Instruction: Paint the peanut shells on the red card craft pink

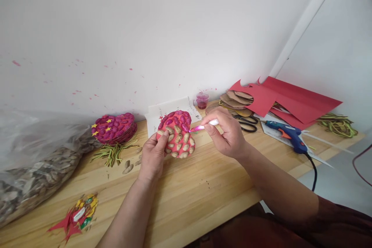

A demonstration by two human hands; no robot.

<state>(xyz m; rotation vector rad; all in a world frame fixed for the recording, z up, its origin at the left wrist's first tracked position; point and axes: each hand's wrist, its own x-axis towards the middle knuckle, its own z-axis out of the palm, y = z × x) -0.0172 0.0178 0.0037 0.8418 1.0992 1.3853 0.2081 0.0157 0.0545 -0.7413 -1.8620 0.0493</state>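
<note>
My left hand [153,154] grips the lower left edge of a red rounded piece covered with peanuts [178,138], thumb on its front. Peanuts along its upper part are painted magenta; the lower ones keep their tan shells. Between the fingers of my right hand [225,133] is a white-handled paintbrush [211,123]. Its magenta tip meets the peanuts near the piece's right edge. Behind the piece lies a sheet of white paper [154,114] with writing. A small plastic cup [202,100] of magenta paint stands at the wall.
At left are a bag of peanuts [37,178], a stack of magenta peanut pieces [116,128], green strips [112,155] and paper scraps [77,217]. Scissors [247,124], a blue glue gun [286,131], cardboard pieces [236,99] and red paper [302,97] lie at right.
</note>
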